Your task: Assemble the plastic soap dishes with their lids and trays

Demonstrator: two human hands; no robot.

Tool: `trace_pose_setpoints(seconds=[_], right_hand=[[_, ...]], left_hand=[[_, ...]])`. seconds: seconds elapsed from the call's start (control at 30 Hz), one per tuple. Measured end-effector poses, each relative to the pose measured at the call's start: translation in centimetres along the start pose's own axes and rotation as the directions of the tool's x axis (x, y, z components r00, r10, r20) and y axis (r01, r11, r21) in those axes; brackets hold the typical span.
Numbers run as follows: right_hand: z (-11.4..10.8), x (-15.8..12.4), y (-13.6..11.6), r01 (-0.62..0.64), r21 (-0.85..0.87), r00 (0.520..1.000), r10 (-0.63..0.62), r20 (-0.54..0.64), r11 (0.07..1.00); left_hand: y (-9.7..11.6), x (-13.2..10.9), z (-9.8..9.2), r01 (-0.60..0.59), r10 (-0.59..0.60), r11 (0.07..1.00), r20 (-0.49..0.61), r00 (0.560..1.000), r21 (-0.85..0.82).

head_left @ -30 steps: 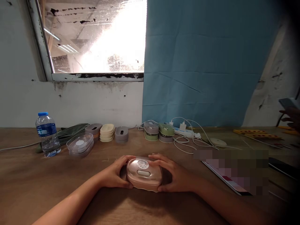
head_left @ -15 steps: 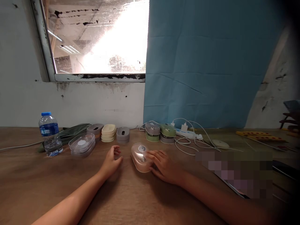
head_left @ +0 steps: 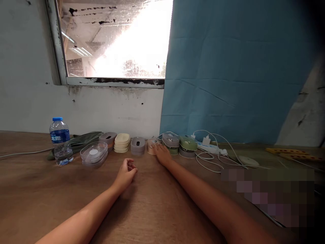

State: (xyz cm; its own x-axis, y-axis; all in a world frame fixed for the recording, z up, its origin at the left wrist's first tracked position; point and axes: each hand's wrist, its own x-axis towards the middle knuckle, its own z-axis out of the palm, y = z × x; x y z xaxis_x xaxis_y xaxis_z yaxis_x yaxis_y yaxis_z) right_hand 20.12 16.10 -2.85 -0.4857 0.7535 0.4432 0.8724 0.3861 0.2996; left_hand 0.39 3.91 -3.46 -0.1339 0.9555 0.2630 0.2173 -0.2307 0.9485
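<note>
My right hand (head_left: 162, 154) reaches far across the wooden table (head_left: 152, 210) and rests on a pink lidded box (head_left: 152, 146), which sits by the wall between a grey box (head_left: 137, 145) and a stack of grey and green boxes (head_left: 170, 143). Its fingers lie against the pink box's side and top. My left hand (head_left: 127, 173) rests on the table nearer to me, fingers loosely curled, holding nothing.
Along the wall stand a water bottle (head_left: 60, 140), clear lids (head_left: 93, 153), a cream stack (head_left: 122, 142), another grey box (head_left: 108, 139), a green box stack (head_left: 188, 146), a power strip with white cables (head_left: 210, 149) and yellow boards (head_left: 291, 153). A dark green pouch (head_left: 81, 140) lies behind the lids.
Both hands held the pink box in front of me. The left hand let go, and my right hand pushed the box away to the row by the wall.
</note>
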Motion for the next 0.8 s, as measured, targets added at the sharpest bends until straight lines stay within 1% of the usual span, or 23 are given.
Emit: trace_pose_setpoints(seconds=[0.1,0.23,0.37,0.47,0.53,0.63,0.7,0.8], right_hand=[[0.4,0.8,0.4,0.006,-0.032,1.000,-0.006,0.006,0.999],[0.2,1.4,0.9,0.034,-0.082,0.999,-0.034,-0.008,0.996],[-0.9,1.2,2.0,0.075,-0.138,0.997,-0.079,-0.024,0.988],[-2.0,0.5,3.8,0.154,-0.173,0.987,-0.158,-0.008,0.973],[-2.6,-0.1,5.4,0.256,-0.184,0.967,-0.252,0.043,0.949],[-3.1,-1.1,7.5,0.410,-0.189,0.911,-0.391,0.132,0.892],[-3.1,-1.5,8.5,0.478,-0.196,0.877,-0.453,0.163,0.856],[-2.3,-1.6,9.2,0.546,-0.208,0.837,-0.520,0.169,0.812]], left_hand=[[-0.2,0.0,0.0,0.015,-0.015,1.000,0.025,1.000,-0.006],[-0.2,0.0,0.1,0.007,-0.007,1.000,0.045,0.999,-0.006],[0.1,-0.1,0.0,0.000,0.000,1.000,0.052,0.999,-0.001],[0.4,-0.2,0.0,-0.013,0.012,1.000,0.057,0.998,0.017],[0.7,-0.4,0.0,-0.016,0.014,0.999,0.068,0.998,0.030],[0.9,-0.5,0.1,-0.016,0.011,0.999,0.087,0.996,0.046],[1.0,-0.6,0.1,-0.012,0.006,0.998,0.103,0.995,0.061],[0.9,-0.6,0.1,-0.032,0.022,0.996,0.116,0.993,0.079]])
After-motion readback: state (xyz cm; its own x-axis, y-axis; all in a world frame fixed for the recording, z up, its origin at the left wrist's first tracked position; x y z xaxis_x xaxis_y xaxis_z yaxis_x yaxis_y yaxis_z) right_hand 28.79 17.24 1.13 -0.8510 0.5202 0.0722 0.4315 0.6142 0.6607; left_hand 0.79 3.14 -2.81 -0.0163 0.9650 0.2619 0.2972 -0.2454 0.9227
